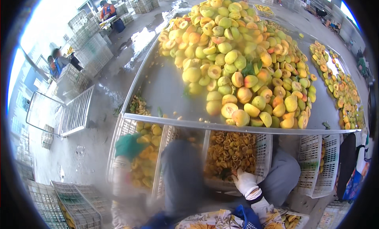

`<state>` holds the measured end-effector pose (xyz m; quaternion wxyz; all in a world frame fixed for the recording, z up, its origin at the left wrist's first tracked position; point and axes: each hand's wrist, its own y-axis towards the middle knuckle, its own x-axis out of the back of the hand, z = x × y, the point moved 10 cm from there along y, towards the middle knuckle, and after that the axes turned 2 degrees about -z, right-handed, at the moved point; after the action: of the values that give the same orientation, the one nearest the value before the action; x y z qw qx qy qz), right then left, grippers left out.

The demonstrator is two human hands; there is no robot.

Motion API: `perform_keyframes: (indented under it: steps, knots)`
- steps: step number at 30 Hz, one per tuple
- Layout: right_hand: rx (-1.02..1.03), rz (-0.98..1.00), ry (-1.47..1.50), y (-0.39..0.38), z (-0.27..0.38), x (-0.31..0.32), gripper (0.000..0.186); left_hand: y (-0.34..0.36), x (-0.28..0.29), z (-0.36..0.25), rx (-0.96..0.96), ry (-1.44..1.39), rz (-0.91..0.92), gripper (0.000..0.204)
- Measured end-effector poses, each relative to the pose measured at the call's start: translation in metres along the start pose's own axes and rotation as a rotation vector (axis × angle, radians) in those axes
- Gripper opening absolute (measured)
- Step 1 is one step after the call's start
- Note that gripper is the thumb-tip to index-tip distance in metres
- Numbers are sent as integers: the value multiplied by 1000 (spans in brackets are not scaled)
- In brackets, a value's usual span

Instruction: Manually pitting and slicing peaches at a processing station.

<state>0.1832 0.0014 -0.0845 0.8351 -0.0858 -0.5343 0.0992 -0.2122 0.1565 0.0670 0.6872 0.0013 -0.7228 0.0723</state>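
Observation:
My left hand (130,146), in a green glove, is over a white crate (122,128) of yellow fruit halves (147,160). It is smeared by motion, so its fingers cannot be made out. My right hand (246,183), in a white glove with bare fingertips, is at the near end of a middle crate (263,150) of brownish, hollowed fruit pieces (233,149). Its fingers look bent together; what they hold, if anything, is hidden. In front of me, peaches or similar fruit (237,67), many cut in half, are heaped on a metal table (173,94).
My knees are on either side of the middle crate. More white crates stand at the right (316,165) and lower left (75,201). A metal rack (77,112) is on the wet floor. Two people (107,11) work at the far left. More fruit lies along the table's right side.

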Motion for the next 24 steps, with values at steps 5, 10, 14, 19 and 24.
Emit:
perform_keyframes:
  steps: [5, 10, 14, 19, 24]
  knots:
    - [70, 64, -61, 18, -24, -59, 30, 92, 46, -129, -641, -333, -484, 34]
    - [106, -125, 170, 29, -14, -18, 37, 220, 40, -240, -274, -390, -144, 59]
    - [39, -54, 200, 30, -18, -31, 34, 251, 12, -291, -439, -382, 21, 52]
    - [190, -127, 282, 33, 17, -19, 35, 238, -37, -266, -456, -304, 184, 48]
    - [182, -65, 200, 29, 15, -37, 37, 148, -31, -271, -595, -169, -53, 41]
